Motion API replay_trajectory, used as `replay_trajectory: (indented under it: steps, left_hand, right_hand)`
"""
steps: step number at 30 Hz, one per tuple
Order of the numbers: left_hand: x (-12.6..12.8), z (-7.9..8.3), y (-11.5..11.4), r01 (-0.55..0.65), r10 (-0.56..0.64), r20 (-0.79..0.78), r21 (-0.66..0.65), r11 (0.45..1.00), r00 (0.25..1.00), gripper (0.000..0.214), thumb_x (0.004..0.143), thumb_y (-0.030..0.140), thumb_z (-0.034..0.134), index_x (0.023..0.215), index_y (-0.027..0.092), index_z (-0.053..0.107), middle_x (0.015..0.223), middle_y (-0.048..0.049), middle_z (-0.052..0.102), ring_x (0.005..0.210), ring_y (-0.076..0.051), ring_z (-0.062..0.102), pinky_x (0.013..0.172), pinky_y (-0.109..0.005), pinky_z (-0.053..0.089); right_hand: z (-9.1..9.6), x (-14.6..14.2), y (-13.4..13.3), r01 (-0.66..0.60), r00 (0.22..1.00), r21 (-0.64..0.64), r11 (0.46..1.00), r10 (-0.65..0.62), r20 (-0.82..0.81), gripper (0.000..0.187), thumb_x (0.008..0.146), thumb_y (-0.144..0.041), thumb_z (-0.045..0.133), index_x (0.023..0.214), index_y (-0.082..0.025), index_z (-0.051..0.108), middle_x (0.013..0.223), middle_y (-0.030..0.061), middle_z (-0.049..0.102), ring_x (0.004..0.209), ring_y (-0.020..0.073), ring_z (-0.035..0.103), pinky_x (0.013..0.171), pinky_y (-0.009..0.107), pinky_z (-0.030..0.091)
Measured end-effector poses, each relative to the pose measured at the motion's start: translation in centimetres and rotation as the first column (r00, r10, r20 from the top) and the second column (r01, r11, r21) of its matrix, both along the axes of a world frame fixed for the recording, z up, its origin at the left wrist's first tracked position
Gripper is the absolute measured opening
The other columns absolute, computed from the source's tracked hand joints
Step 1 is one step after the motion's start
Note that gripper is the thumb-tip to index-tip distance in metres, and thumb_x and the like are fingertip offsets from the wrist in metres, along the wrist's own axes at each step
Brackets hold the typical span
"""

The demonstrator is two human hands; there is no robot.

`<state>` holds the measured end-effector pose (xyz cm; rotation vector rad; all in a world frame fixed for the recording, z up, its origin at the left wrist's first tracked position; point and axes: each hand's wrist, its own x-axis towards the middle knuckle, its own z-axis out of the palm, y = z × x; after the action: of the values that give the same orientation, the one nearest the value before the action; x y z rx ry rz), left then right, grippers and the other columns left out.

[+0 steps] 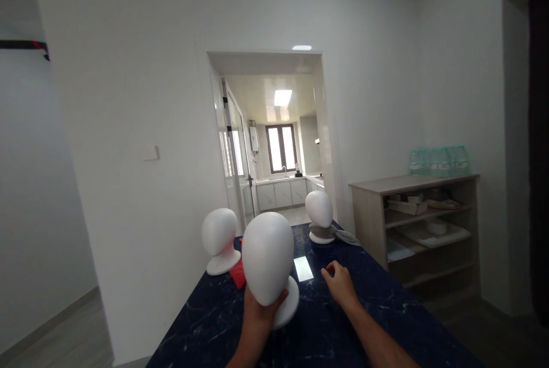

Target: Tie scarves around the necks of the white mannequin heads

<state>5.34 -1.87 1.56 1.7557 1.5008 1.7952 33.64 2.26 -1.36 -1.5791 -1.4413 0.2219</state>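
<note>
L hand (261, 312) grips the white mannequin head (267, 256) from behind, near its neck; the head is tipped back off the dark table (386, 305), long axis roughly upright. R hand (339, 283) rests loosely curled w/ nothing in it, just right of it, so L is nearer.
</note>
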Motion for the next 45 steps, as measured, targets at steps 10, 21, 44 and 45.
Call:
replay_trajectory:
  steps: [10, 21, 44, 45]
  left_hand:
    - [5.2, -2.3, -1.2, -0.043, -0.003, -0.215, -0.208, 0.977, 0.977, 0.084, 0.068, 0.044, 0.087, 0.144, 0.02, 0.061, 0.145, -0.0182, 0.067, 0.139, -0.042, 0.06, 0.116, -0.052, 0.05]
    - [-3.2, -5.6, -1.3, 0.044, -0.177, -0.281, -0.422, 0.906, 0.943, 0.093, 0.051, 0.029, 0.085, 0.14, 0.015, 0.063, 0.152, -0.0202, 0.062, 0.145, -0.043, 0.055, 0.122, -0.047, 0.045]
    - [-5.2, 1.6, 0.2, -0.202, -0.113, -0.729, -0.329, 0.922, 0.675, 0.03, 0.095, 0.025, 0.047, 0.084, 0.019, 0.074, 0.102, -0.0101, 0.075, 0.103, -0.025, 0.067, 0.091, -0.035, 0.046]
    - [-6.0, 2.0, -1.1, -0.141, -0.157, -0.685, -0.358, 0.923, 0.712, 0.033, 0.096, 0.03, 0.045, 0.08, 0.02, 0.072, 0.097, -0.0086, 0.075, 0.098, -0.025, 0.068, 0.089, -0.035, 0.047]
  right_hand:
    - [0.1, 0.1, -0.2, -0.028, 0.999, 0.017, 0.999, 0.029, -0.041, 0.013, 0.091, -0.035, 0.062, 0.088, -0.024, 0.068, 0.093, 0.0069, 0.077, 0.097, 0.0258, 0.069, 0.087, 0.031, 0.05]
    - [-0.2, -0.1, 0.5, -0.037, 0.998, 0.028, 0.999, 0.038, -0.057, 0.014, 0.09, -0.034, 0.061, 0.089, -0.023, 0.068, 0.093, 0.0076, 0.076, 0.094, 0.0251, 0.069, 0.084, 0.031, 0.049]
    - [-0.3, 0.4, 0.6, -0.029, 0.995, 0.049, 0.998, 0.034, -0.097, 0.013, 0.088, -0.034, 0.059, 0.086, -0.024, 0.067, 0.09, 0.0077, 0.077, 0.092, 0.0264, 0.07, 0.084, 0.033, 0.05]
    - [-0.4, 0.4, 0.7, -0.029, 0.994, 0.053, 0.998, 0.035, -0.105, 0.013, 0.088, -0.034, 0.059, 0.086, -0.025, 0.067, 0.09, 0.0078, 0.077, 0.092, 0.0266, 0.07, 0.084, 0.034, 0.05]
